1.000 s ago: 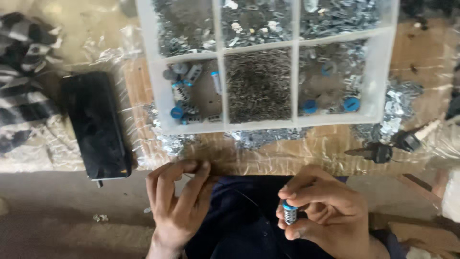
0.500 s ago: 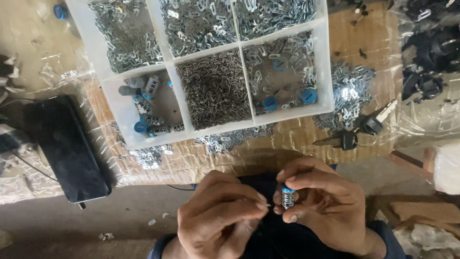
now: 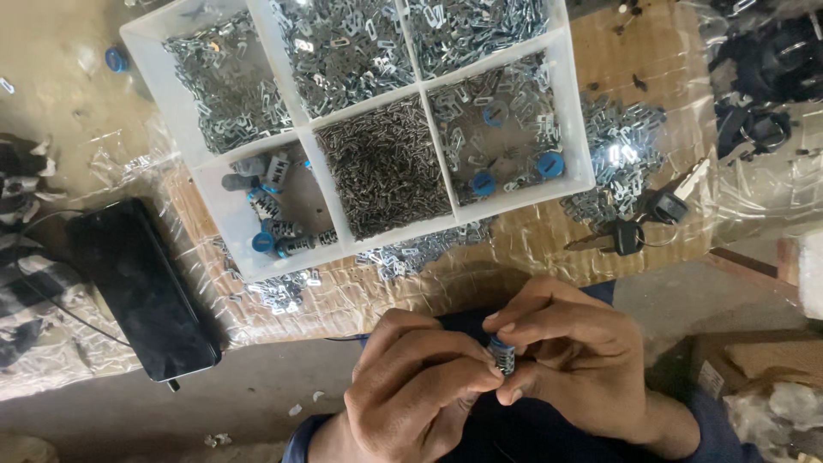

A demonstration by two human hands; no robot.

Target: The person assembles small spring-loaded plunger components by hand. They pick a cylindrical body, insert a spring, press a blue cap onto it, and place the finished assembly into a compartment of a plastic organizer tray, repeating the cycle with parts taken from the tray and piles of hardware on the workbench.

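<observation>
My right hand grips a small metal cylinder with a blue end upright between thumb and fingers. My left hand meets it from the left, its fingertips pinched against the side of the cylinder; whether they hold a tiny part is hidden. Both hands sit low in the view, over dark blue cloth on my lap. Above them stands a white compartment tray filled with small metal pieces. Several similar blue-ended cylinders lie in its lower left compartment.
A black phone with a cable lies at left on plastic wrap. Keys with black heads rest beside a loose pile of metal clips right of the tray. Dark parts lie at the top right. A cardboard box sits at right.
My left hand has come from the left across to the right hand and now touches the cylinder. The view has shifted, so the tray sits further left and higher.
</observation>
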